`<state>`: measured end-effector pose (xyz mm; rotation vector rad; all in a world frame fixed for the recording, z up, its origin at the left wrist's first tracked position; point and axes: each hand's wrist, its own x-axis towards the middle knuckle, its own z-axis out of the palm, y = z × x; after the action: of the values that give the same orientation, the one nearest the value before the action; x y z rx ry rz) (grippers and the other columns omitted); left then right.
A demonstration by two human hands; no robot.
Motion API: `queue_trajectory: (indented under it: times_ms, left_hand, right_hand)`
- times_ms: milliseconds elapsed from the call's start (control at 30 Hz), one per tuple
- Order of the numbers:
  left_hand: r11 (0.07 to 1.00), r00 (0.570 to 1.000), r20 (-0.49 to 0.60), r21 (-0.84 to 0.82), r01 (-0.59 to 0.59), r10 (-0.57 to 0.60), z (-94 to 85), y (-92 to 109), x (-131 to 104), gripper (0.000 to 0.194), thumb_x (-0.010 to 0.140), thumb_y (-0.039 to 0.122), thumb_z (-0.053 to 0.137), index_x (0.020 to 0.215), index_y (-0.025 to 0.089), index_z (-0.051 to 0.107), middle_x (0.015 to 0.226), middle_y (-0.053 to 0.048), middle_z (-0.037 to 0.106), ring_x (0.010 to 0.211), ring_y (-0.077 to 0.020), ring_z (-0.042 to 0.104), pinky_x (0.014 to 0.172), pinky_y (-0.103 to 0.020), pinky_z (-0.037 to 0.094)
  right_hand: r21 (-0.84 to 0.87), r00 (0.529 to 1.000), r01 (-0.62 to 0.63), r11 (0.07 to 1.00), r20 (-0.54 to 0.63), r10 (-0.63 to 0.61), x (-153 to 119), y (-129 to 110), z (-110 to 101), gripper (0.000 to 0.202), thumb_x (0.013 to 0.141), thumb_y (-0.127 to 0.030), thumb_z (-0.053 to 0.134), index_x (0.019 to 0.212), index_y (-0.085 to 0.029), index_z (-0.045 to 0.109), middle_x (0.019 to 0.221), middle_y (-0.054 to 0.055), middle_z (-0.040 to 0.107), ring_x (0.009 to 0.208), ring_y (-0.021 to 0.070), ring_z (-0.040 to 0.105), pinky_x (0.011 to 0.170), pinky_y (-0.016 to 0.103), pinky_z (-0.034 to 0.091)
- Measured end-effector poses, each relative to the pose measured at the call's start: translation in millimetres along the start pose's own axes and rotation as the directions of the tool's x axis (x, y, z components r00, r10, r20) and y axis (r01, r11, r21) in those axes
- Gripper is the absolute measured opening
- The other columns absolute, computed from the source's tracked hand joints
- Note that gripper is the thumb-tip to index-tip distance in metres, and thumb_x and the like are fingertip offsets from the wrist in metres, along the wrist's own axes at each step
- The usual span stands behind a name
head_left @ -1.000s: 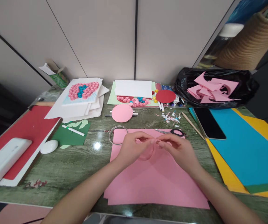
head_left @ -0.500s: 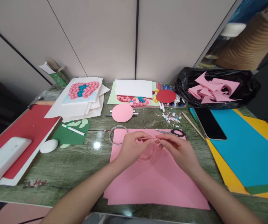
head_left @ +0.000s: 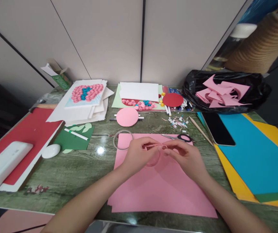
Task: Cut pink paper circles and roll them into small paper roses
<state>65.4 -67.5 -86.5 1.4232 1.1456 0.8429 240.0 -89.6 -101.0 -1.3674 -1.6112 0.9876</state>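
Note:
Both hands meet over a stack of pink paper sheets (head_left: 163, 191). Between my left hand (head_left: 141, 152) and my right hand (head_left: 185, 155) runs a thin pink paper strip (head_left: 155, 145), pinched at the fingertips. Its right end is curled into a small coil at the right fingertips. A looped pink part of the strip hangs below the left fingers. Scissors with black handles (head_left: 184, 138) lie just beyond the right hand. A metal ring (head_left: 114, 142) rests at the stack's far left corner.
Beyond the sheets lie a pink paper oval (head_left: 126, 117), paper scraps (head_left: 178, 123) and a red oval (head_left: 173, 100). At right are a pencil (head_left: 199, 130), a phone (head_left: 218, 128) and blue paper (head_left: 257, 155). A rosette picture (head_left: 87, 94) and green paper (head_left: 78, 145) lie left.
The fingertips have shifted slightly around the strip, and its coiled end has turned. Both hands stay in the same place, and nothing else has moved on the table.

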Motion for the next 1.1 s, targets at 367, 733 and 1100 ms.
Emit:
queue_trajectory:
  times_ms: [367,733,1100]
  left_hand:
    - [0.996,0.997,-0.039,0.064,-0.066,0.069,-0.9,1.6,-3.3,0.012,0.077,0.026,0.061,0.076,0.018,0.069,0.08,-0.004,0.071,0.077,-0.0162,0.063,0.07,-0.024,0.048]
    - [1.0,1.0,-0.002,0.02,-0.021,0.021,0.0,3.0,-2.5,0.009,0.075,0.02,0.061,0.076,0.015,0.069,0.08,-0.005,0.071,0.077,-0.0161,0.064,0.071,-0.023,0.049]
    - [1.0,0.999,-0.018,0.008,-0.027,0.027,-0.4,2.0,-1.7,0.009,0.074,0.019,0.061,0.075,0.015,0.069,0.078,-0.005,0.071,0.075,-0.016,0.064,0.069,-0.023,0.048]
  right_hand:
    - [-0.049,1.0,0.019,0.999,-0.008,-0.02,0.5,-0.9,1.1,0.01,0.079,-0.029,0.064,0.082,-0.022,0.07,0.08,0.003,0.072,0.074,0.0185,0.064,0.068,0.029,0.05]
    - [-0.03,0.999,-0.006,1.0,-0.034,0.005,1.1,-0.7,0.8,0.006,0.076,-0.027,0.067,0.078,-0.023,0.07,0.073,0.0,0.071,0.068,0.0162,0.063,0.065,0.028,0.049]
    - [0.024,0.999,0.033,0.999,-0.022,-0.032,-1.1,-0.2,0.2,0.009,0.076,-0.029,0.068,0.082,-0.022,0.067,0.079,0.002,0.07,0.071,0.0159,0.062,0.067,0.028,0.049]
